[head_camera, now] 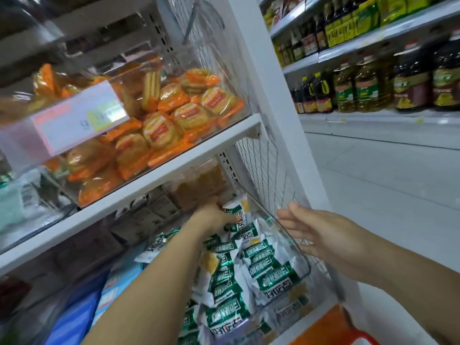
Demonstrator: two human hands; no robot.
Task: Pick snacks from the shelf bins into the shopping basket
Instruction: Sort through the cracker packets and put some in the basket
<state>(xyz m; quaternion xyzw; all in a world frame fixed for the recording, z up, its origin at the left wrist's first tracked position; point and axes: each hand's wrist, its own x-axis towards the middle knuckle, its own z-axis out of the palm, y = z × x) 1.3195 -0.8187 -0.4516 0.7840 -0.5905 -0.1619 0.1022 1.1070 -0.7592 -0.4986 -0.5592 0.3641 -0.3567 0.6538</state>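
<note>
Head view: your left hand (213, 216) fingers pinch a green snack pkt (239, 210) inside the lower bin (302, 255) — right hand (328, 236) fingers straight at bin rim; basket (332, 327) contents unseen — transfer not yet done.

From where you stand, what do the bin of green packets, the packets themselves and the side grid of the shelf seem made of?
Bin: clear hard plastic, probably acrylic. It is glossy and see-through, with a glinting edge.
Green packets: thin shiny plastic film, possibly foil-lined. They are crinkled, with silvery glare.
Side grid: metal wire, seemingly white-coated, in thin crossing rods.
</note>
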